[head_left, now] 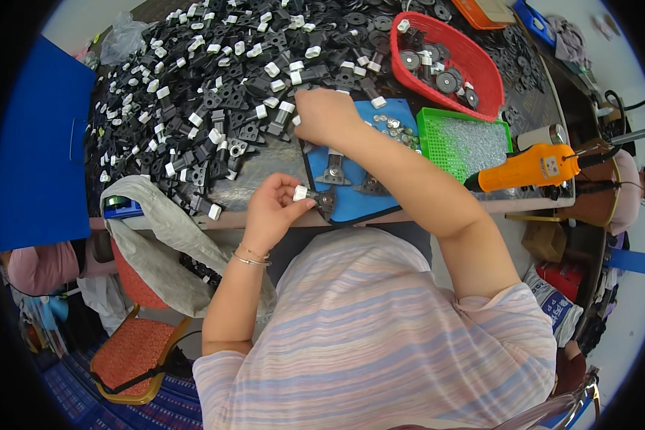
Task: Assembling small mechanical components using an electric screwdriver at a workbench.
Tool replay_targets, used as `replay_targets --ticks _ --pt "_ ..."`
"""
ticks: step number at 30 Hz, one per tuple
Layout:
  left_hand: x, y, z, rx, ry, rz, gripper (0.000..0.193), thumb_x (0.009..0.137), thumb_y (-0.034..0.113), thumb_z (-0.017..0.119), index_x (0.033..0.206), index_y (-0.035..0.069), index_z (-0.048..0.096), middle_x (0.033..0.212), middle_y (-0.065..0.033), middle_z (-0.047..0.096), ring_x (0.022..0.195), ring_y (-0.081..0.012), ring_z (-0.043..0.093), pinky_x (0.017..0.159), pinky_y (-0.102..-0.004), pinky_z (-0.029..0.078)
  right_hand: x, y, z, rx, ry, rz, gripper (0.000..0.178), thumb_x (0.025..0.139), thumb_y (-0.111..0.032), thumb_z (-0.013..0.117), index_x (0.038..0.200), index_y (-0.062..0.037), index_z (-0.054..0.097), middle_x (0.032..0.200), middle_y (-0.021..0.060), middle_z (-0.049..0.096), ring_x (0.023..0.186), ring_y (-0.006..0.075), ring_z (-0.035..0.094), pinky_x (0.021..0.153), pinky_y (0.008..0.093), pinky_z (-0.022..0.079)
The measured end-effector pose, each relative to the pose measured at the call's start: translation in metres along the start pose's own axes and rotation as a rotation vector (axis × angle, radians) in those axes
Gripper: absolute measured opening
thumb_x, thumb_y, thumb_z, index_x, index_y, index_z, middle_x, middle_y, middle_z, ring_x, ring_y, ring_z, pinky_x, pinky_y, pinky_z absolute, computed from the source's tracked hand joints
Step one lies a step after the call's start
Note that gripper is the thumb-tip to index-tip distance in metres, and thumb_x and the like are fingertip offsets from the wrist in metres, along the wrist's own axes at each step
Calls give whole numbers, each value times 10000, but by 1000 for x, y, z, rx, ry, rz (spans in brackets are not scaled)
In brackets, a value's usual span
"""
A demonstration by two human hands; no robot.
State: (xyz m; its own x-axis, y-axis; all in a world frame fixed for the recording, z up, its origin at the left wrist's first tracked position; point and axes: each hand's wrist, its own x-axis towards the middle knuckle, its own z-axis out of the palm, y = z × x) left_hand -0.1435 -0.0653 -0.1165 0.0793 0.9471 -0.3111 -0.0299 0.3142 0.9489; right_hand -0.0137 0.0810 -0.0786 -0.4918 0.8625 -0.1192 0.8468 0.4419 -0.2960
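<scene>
Between the thumb and fingers of my left hand [271, 208] is a black plastic part with a white cap [301, 193], held over the near left edge of a blue mat [358, 208]. My right hand [328, 117] is curled at the pile's edge beyond the mat, its fingertips hidden; white-capped pieces lie right beside it. Two similar black parts, one a bracket [333, 170] with a white end, rest on the mat. Small round metal pieces [398, 131] are heaped at the mat's far right, partly behind my right forearm.
A large pile of black parts with white caps [201, 93] spreads over the table's left and back. To the right are a red basket [486, 100] holding black discs, a green tray [437, 154] of small clear or silvery pieces, and an orange power screwdriver [530, 168]. Grey cloth [154, 251] hangs over the front edge.
</scene>
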Motion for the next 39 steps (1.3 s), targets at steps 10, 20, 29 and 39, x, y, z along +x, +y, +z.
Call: replay_targets --ticks 10,20,29,39 --pt "13 -1 -15 447 -14 125 337 631 133 799 888 28 608 726 -20 593 559 -85 445 531 -230 396 -47 20 -28 -32 -337 -341 243 659 -34 632 883 -127 637 976 42 585 895 261 603 722 380 483" --pt "10 8 -14 667 -2 300 357 593 192 820 839 17 629 696 -49 530 573 -154 475 536 -272 416 -60 25 -21 -37 -255 -357 163 724 -34 573 813 -126 673 953 52 599 881 262 612 692 379 492" --pt "10 6 -5 688 87 376 353 570 213 823 819 30 654 676 -64 542 598 -192 523 542 -298 431 -48 29 -4 4 -161 -285 222 695 -64 641 910 -117 659 953 60 593 902 263 601 738 373 490" --pt "14 0 14 832 154 498 328 573 219 804 772 28 627 698 -81 548 691 -266 520 624 -356 426 -58 30 -9 39 3 -224 252 708 -101 635 956 -138 658 921 62 587 850 266 608 711 385 495"
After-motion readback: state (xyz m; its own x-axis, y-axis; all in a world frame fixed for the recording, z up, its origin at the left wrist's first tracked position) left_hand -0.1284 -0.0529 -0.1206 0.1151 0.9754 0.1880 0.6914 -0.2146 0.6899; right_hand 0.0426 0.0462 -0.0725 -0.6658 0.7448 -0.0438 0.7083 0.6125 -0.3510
